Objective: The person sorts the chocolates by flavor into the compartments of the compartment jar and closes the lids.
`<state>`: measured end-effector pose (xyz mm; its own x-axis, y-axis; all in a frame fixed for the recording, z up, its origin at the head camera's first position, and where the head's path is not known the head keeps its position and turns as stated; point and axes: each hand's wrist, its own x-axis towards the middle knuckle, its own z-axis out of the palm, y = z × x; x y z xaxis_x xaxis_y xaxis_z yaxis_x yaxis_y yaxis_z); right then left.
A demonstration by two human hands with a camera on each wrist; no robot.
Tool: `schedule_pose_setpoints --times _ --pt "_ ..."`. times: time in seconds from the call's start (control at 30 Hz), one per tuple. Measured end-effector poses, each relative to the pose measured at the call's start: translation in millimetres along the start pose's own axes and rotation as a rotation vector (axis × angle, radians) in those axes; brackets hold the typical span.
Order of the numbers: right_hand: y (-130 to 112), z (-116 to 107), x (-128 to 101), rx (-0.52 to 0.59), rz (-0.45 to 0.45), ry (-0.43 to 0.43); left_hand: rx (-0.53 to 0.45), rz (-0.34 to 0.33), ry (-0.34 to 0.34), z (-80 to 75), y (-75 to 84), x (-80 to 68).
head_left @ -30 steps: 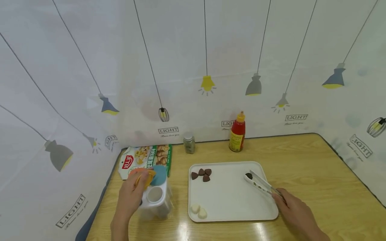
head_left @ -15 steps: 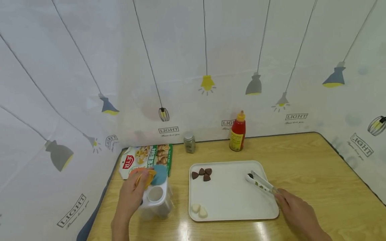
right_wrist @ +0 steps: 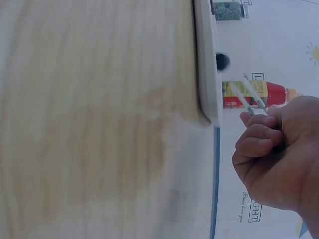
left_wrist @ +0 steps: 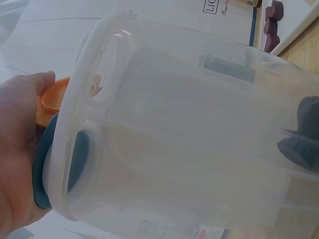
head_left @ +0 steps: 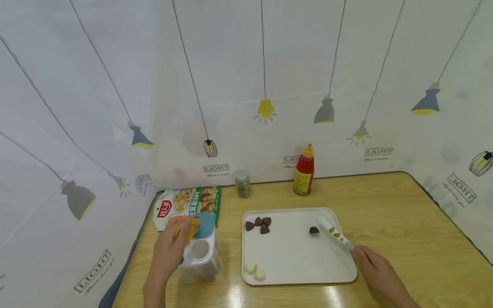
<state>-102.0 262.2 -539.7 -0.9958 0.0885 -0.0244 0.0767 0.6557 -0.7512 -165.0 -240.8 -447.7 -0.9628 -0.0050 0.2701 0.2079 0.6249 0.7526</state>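
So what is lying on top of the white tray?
On the tray: four brown pieces, two pale pieces, one dark piece beside the tongs' tips. Nothing there is covered.

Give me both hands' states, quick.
Left hand: gripping the clear container at its orange lid flap.
Right hand: fingers curled round the tongs, whose tips lie by a dark piece on the tray.

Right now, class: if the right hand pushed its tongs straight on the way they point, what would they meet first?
The right hand holds the tongs, which point up-left across the white tray. The first thing in that line is probably the small dark piece lying just off their tips, though the height of the tips above the tray is unclear.
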Motion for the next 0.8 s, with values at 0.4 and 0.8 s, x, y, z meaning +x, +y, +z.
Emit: schedule_pose_setpoints --times 0.4,0.8 --pt "-32.2 16.8 -10.2 -0.119 -0.083 -0.031 -0.021 0.028 -0.017 -2.2 -4.4 2.6" --pt "-48.0 41.8 -18.0 -0.176 -0.331 -0.198 -0.029 0.008 -0.013 -1.0 -2.9 1.4"
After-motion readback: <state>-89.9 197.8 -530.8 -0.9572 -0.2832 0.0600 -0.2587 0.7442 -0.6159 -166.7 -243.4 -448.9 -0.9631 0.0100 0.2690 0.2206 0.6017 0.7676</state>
